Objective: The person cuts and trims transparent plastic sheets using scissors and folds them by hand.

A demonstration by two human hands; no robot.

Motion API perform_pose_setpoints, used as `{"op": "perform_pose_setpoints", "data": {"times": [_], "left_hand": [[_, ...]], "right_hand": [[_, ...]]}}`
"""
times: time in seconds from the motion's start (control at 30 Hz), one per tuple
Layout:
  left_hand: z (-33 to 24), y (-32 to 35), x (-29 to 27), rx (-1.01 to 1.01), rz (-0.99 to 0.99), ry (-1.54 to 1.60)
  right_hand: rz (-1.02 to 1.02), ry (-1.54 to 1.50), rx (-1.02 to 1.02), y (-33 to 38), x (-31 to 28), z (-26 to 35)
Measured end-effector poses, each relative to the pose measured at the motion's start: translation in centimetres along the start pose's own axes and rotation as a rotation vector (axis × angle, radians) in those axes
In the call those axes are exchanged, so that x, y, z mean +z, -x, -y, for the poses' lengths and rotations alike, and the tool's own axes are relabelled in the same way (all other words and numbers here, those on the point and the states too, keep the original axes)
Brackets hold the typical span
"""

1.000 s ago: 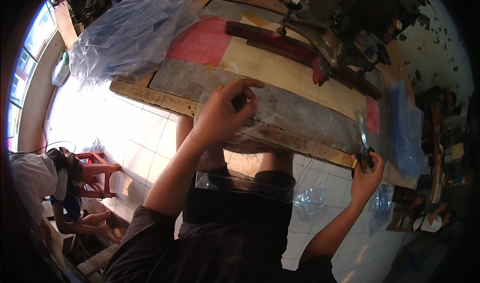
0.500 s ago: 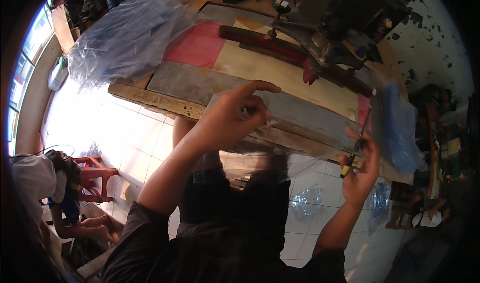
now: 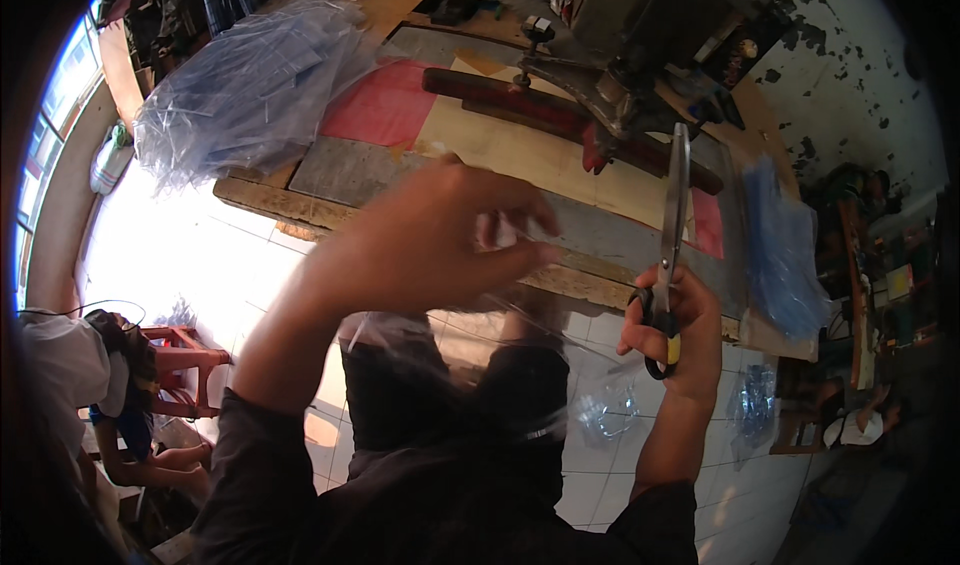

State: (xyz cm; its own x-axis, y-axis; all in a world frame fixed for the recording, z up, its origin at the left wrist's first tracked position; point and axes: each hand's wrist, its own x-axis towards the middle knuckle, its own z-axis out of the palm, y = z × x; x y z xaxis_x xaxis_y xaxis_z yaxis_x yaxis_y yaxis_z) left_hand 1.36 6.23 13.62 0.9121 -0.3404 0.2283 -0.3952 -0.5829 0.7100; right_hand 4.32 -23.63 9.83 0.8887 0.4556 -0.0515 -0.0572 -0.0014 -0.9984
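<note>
My right hand grips a pair of scissors, fingers in and around the black and yellow handles. The blades are together and point up past the table's front edge. My left hand, smeared by motion, is in front of the worktable with its fingers curled; a pale bit shows among them, too blurred to name. Below it clear plastic film hangs over my lap; whether my left fingers hold it is hidden. Beyond my hands, a red-barred press stands over a yellow sheet with red ends.
A heap of clear plastic bags lies on the table's left end. More bluish plastic rests at the right end. Plastic pieces lie on the tiled floor. Another person sits at lower left beside a red stool.
The scissors have swung upright and moved left with my right hand. My left hand has drawn nearer and is more blurred. The whole view has shifted slightly.
</note>
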Motion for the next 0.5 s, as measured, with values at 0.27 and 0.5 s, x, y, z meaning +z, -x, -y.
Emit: {"op": "perform_pose_setpoints", "data": {"times": [0.27, 0.5], "left_hand": [[4.0, 1.2, -5.3, -0.112, 0.189, 0.672], [1.6, 3.3, -3.5, -0.380, 0.058, 0.478]], "right_hand": [[-0.155, -0.231, -0.155, 2.3, -0.5, -2.2], [-0.160, -0.330, -0.018, 4.6, 2.1, -6.8]]}}
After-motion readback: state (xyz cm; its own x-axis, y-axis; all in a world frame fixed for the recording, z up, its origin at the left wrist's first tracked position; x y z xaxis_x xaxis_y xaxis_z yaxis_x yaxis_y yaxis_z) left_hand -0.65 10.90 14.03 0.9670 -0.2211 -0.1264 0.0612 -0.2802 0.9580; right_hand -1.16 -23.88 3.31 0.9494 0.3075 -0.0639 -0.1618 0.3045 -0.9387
